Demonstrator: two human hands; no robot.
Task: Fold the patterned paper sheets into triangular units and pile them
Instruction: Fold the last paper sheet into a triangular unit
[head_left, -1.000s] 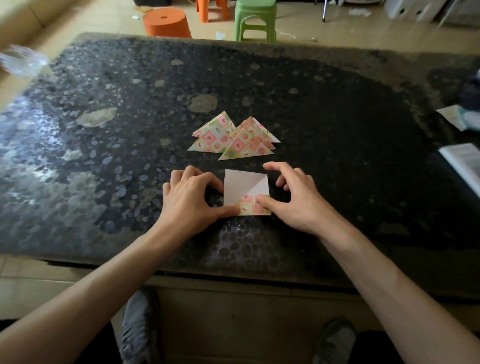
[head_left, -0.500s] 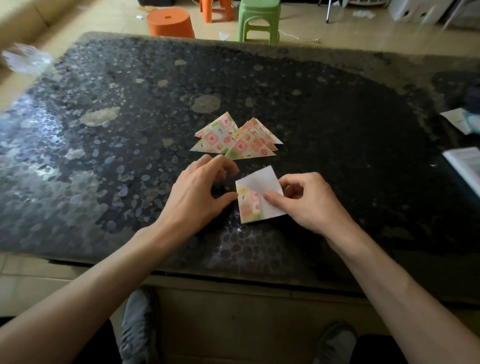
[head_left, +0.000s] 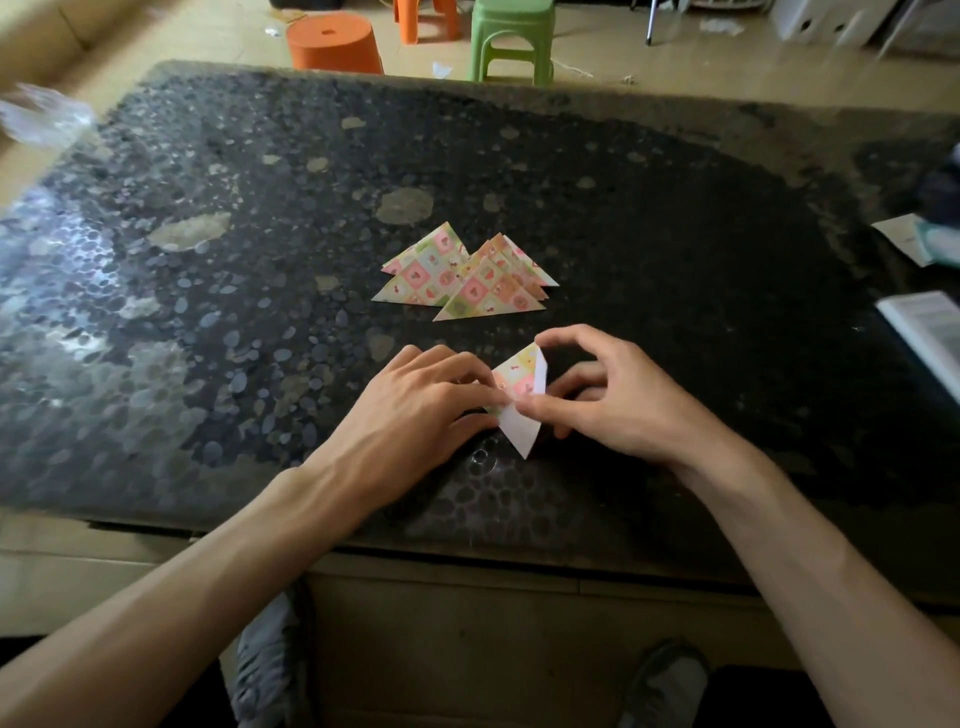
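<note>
A small patterned paper sheet (head_left: 521, 395), pink and green on one face and white on the other, is partly folded between my hands near the table's front. My left hand (head_left: 415, 400) pinches its left side with thumb and fingertips. My right hand (head_left: 618, 395) pinches its right side, with the index finger arched over the top corner. A white point of the sheet hangs below my fingers. Behind them, several finished patterned triangles (head_left: 467, 278) lie overlapping in a pile on the dark pebble-patterned table (head_left: 675, 260).
At the table's right edge lie an open booklet (head_left: 930, 332) and a white paper with a teal object (head_left: 919, 241). Crumpled clear plastic (head_left: 44, 117) sits at the far left corner. Beyond the table stand an orange stool (head_left: 335, 44) and a green stool (head_left: 511, 39).
The sheet was flat with its lower strip folded; both hands have turned it and lifted it into a pointed, partly folded shape. The pile has not moved.
</note>
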